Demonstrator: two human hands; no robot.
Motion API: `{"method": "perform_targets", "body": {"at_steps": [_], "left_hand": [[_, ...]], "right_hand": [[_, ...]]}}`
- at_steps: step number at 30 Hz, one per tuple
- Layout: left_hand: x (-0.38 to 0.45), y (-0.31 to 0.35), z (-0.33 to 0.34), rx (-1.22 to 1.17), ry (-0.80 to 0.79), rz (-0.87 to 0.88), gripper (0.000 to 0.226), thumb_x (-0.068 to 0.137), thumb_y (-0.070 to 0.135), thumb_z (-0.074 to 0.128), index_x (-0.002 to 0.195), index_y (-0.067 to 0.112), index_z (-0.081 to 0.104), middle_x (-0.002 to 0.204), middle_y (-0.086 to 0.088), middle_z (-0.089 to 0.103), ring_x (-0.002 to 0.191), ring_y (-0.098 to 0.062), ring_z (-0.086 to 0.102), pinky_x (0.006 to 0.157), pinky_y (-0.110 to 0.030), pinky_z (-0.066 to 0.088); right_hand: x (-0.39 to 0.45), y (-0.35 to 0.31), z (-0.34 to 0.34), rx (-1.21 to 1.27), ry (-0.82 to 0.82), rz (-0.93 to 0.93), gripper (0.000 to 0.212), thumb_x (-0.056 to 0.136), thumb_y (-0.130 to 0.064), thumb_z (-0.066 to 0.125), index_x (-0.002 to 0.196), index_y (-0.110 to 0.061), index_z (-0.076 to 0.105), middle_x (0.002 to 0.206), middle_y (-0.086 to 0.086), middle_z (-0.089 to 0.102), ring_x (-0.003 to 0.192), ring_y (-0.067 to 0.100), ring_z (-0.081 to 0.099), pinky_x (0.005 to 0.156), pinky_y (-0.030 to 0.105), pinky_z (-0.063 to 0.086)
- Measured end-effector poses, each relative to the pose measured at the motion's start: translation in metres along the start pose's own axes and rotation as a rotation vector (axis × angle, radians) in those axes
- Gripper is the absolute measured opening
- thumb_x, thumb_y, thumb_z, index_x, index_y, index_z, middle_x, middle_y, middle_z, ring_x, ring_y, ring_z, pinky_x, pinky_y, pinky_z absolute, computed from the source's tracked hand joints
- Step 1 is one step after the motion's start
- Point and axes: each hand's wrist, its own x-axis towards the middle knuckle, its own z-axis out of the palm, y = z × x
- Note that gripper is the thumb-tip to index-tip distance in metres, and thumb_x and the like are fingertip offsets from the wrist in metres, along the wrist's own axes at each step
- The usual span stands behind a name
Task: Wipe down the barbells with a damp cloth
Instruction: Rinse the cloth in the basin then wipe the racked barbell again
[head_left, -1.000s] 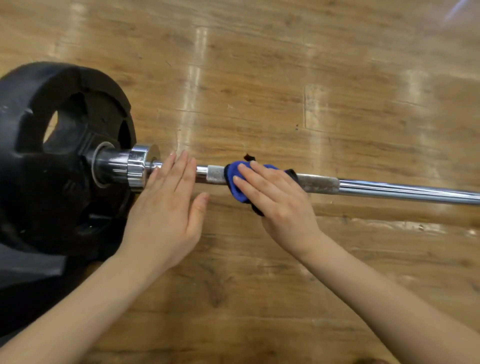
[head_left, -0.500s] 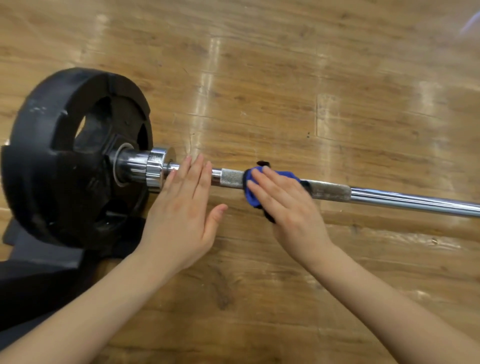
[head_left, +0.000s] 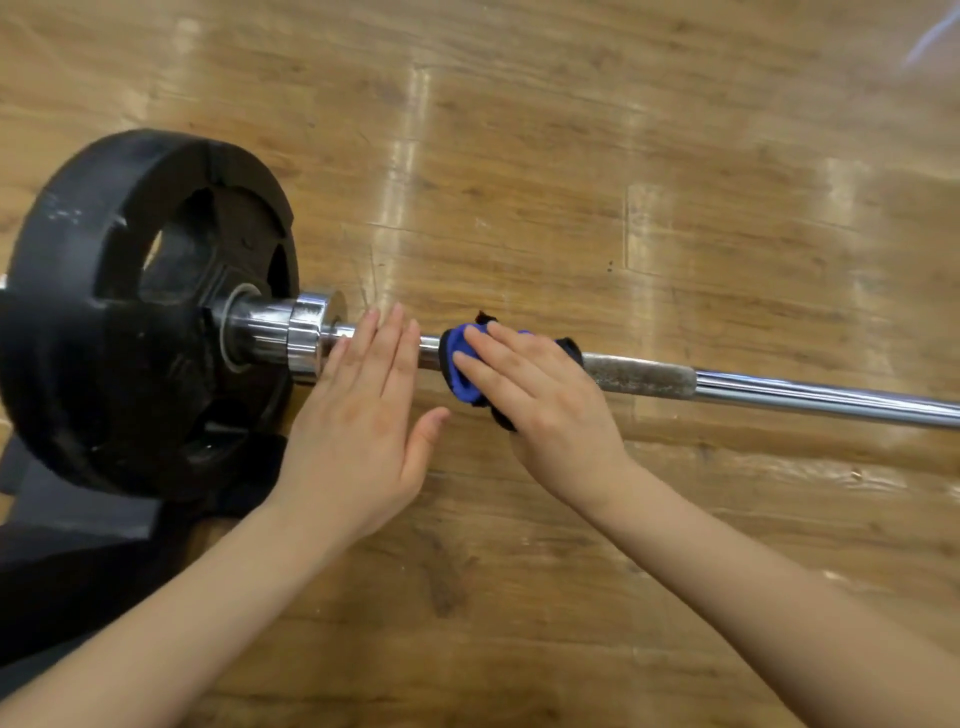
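If the flat, empty left hand (head_left: 358, 415) lets go, the bar (head_left: 779, 392) on the floor (head_left: 623, 156) may roll. Then the right hand (head_left: 540, 405), pressing the blue cloth (head_left: 460, 374) with straight fingers, could slip off.

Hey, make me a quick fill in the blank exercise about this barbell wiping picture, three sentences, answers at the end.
1. The right hand presses a ____ cloth onto the barbell shaft.
2. The left hand rests flat on the shaft between the cloth and the chrome ____.
3. The black weight plate sits on the ____ end of the bar in the picture.

Missing words: blue; collar; left
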Motion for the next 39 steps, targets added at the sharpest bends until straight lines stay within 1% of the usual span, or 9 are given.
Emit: {"method": "perform_targets", "body": {"at_steps": [4, 7, 12, 17, 20, 26, 32, 35, 39], "left_hand": [[0.0, 0.0, -0.001, -0.017, 0.014, 0.004, 0.067, 0.095, 0.041, 0.029, 0.141, -0.008, 0.037, 0.148, -0.023, 0.035, 0.14, -0.032, 0.025, 0.114, -0.036, 0.01], [-0.001, 0.0, 0.001, 0.008, 0.026, 0.004, 0.068, 0.095, 0.041, 0.031, 0.141, -0.008, 0.036, 0.148, -0.024, 0.035, 0.14, -0.033, 0.025, 0.114, -0.039, 0.011], [0.0, 0.004, 0.007, 0.036, 0.028, -0.005, 0.069, 0.093, 0.042, 0.032, 0.142, -0.007, 0.034, 0.148, -0.024, 0.035, 0.14, -0.036, 0.025, 0.113, -0.045, 0.016], [-0.001, 0.002, 0.005, 0.028, 0.044, 0.005, 0.068, 0.094, 0.041, 0.033, 0.141, -0.008, 0.037, 0.147, -0.024, 0.038, 0.139, -0.036, 0.027, 0.113, -0.042, 0.014], [-0.001, 0.002, 0.004, 0.043, 0.045, 0.002, 0.069, 0.094, 0.041, 0.032, 0.141, -0.008, 0.036, 0.147, -0.024, 0.037, 0.139, -0.037, 0.027, 0.114, -0.043, 0.013], [-0.001, 0.003, 0.005, 0.036, 0.04, -0.002, 0.068, 0.093, 0.041, 0.033, 0.141, -0.008, 0.036, 0.146, -0.023, 0.038, 0.139, -0.036, 0.028, 0.114, -0.045, 0.018], [0.0, 0.001, 0.003, 0.03, 0.033, 0.007, 0.067, 0.094, 0.04, 0.033, 0.14, -0.009, 0.038, 0.146, -0.023, 0.038, 0.139, -0.036, 0.028, 0.115, -0.041, 0.014], [-0.001, 0.001, 0.005, 0.04, 0.028, 0.001, 0.067, 0.094, 0.04, 0.033, 0.141, -0.009, 0.037, 0.147, -0.024, 0.037, 0.14, -0.035, 0.025, 0.114, -0.042, 0.013], [-0.001, 0.006, 0.006, 0.043, 0.021, -0.015, 0.067, 0.093, 0.039, 0.034, 0.141, -0.009, 0.036, 0.147, -0.025, 0.037, 0.139, -0.036, 0.025, 0.114, -0.043, 0.013]], "right_hand": [[-0.047, 0.031, -0.02, -0.028, 0.074, 0.132, 0.036, 0.094, 0.006, 0.037, 0.121, 0.0, 0.061, 0.128, 0.015, 0.058, 0.12, 0.031, 0.053, 0.098, 0.046, 0.042], [-0.039, 0.022, -0.023, -0.052, 0.135, 0.233, 0.044, 0.083, 0.01, 0.036, 0.117, 0.003, 0.063, 0.124, 0.018, 0.06, 0.119, 0.028, 0.052, 0.104, 0.038, 0.037], [-0.009, 0.004, -0.004, -0.028, 0.023, 0.024, 0.046, 0.103, -0.008, 0.02, 0.12, 0.001, 0.063, 0.127, 0.017, 0.059, 0.12, 0.032, 0.055, 0.101, 0.04, 0.039], [-0.06, 0.04, -0.022, -0.054, 0.081, 0.119, 0.034, 0.101, 0.0, 0.033, 0.123, 0.0, 0.059, 0.129, 0.016, 0.057, 0.124, 0.03, 0.052, 0.101, 0.044, 0.042], [-0.05, 0.032, -0.027, -0.038, 0.157, 0.17, 0.04, 0.1, -0.002, 0.027, 0.116, 0.004, 0.063, 0.123, 0.018, 0.06, 0.12, 0.03, 0.053, 0.105, 0.037, 0.037], [-0.01, 0.0, 0.001, -0.017, 0.024, -0.033, 0.039, 0.103, -0.008, 0.029, 0.119, 0.001, 0.064, 0.128, 0.017, 0.059, 0.122, 0.033, 0.053, 0.101, 0.043, 0.042], [-0.072, 0.049, -0.035, -0.024, 0.092, 0.165, 0.037, 0.1, -0.001, 0.028, 0.12, 0.002, 0.06, 0.13, 0.014, 0.053, 0.123, 0.031, 0.05, 0.105, 0.04, 0.038], [-0.074, 0.042, -0.042, -0.054, 0.204, 0.293, 0.041, 0.087, 0.009, 0.033, 0.117, 0.003, 0.06, 0.126, 0.013, 0.054, 0.12, 0.029, 0.051, 0.11, 0.032, 0.033], [-0.03, 0.004, -0.019, 0.049, 0.195, 0.139, 0.039, 0.097, 0.002, 0.028, 0.12, 0.003, 0.059, 0.127, 0.018, 0.056, 0.123, 0.031, 0.05, 0.107, 0.04, 0.036]]}}
